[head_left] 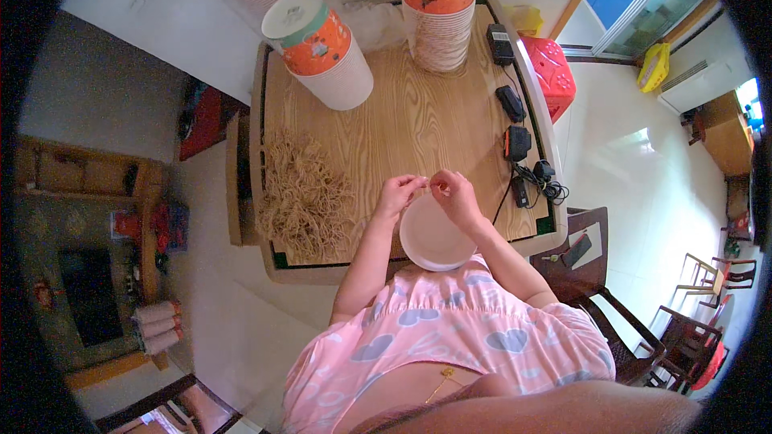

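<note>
A white paper bucket is at the near edge of the table, against my lap, its round face turned up. My left hand is at its far left rim, thumb and fingers pinched together. Close beside it, my right hand is closed over the far right rim, its fingertips almost meeting those of the left. Whatever small thing lies between the fingertips is too small to make out. Left of my hands lies a loose heap of tan twisted cords.
Two stacks of nested paper buckets with orange and green prints, one leaning stack and one taller stack, stand on the wooden table. Black adapters and cables line its right edge. A red stool and dark chair are to the right.
</note>
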### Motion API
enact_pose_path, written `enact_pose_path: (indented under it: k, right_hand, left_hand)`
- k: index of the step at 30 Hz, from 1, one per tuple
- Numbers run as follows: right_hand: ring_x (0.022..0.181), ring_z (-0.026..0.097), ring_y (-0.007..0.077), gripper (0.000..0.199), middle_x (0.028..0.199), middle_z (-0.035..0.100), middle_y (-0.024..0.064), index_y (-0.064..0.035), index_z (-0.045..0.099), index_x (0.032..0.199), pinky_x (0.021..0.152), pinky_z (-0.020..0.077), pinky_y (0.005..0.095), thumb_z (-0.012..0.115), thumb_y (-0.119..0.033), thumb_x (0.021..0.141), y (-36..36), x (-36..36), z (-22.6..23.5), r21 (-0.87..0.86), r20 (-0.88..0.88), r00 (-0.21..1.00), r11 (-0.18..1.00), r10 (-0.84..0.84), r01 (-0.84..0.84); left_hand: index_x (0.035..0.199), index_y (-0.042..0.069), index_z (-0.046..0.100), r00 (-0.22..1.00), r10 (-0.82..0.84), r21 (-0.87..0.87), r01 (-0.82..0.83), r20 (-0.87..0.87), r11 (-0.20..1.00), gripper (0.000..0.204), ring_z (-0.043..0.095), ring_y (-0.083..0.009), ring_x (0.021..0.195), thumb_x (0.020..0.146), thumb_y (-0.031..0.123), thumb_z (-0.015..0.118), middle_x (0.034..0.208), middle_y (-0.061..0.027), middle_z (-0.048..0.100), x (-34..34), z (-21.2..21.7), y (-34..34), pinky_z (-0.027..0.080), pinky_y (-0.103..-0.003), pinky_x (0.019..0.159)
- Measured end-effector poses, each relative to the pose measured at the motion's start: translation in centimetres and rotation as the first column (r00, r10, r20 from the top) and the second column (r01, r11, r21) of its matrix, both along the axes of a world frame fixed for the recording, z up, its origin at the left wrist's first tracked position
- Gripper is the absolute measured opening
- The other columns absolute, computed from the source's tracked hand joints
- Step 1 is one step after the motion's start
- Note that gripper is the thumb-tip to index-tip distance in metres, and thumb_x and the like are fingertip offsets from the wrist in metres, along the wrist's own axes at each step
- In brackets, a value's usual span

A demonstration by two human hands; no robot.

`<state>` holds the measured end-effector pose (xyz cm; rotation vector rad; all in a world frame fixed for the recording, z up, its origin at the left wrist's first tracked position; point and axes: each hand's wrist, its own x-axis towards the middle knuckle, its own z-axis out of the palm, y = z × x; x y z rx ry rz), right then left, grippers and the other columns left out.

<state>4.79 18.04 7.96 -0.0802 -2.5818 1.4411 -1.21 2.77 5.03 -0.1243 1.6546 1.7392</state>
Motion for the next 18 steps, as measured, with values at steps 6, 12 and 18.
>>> enact_pose_path:
  k: [6,12,18]
  right_hand:
    - [0.07,0.06,0.0178,0.006,0.072,0.06,0.0091,-0.0022,0.057,0.081,0.064,0.0477,0.0279,0.059,-0.003,0.076,0.8,-0.1,-0.3,-0.184,0.121,0.993,0.982,-0.015,0.037]
    - [0.068,0.056,0.0124,0.004,0.071,0.059,0.0073,-0.0001,0.056,0.08,0.062,0.0458,0.0252,0.057,0.001,0.077,1.1,-0.4,0.1,-0.274,0.162,0.987,0.961,0.002,0.043]
    - [0.067,0.055,0.011,0.004,0.071,0.059,0.0049,-0.0003,0.055,0.081,0.062,0.0447,0.0245,0.058,0.001,0.078,1.3,-0.4,-0.4,-0.271,0.139,0.99,0.962,-0.003,0.041]
  left_hand:
    - [0.087,0.003,0.065,0.999,0.017,0.057,-0.014,-0.049,0.998,0.014,0.056,-0.0075,0.065,0.08,0.015,0.061,0.078,-0.001,0.063,0.2,0.0,1.2,0.043,-0.02,0.056]
    - [0.085,0.002,0.064,0.997,-0.055,0.02,0.056,-0.046,0.998,0.012,0.057,-0.0097,0.068,0.082,0.011,0.058,0.078,-0.002,0.062,-0.1,-0.9,1.4,0.045,-0.022,0.06]
    - [0.084,0.003,0.064,1.0,-0.011,0.034,0.011,-0.008,0.999,0.01,0.056,-0.0089,0.064,0.081,0.011,0.058,0.075,-0.0011,0.062,-0.3,0.2,1.8,0.045,-0.022,0.056]
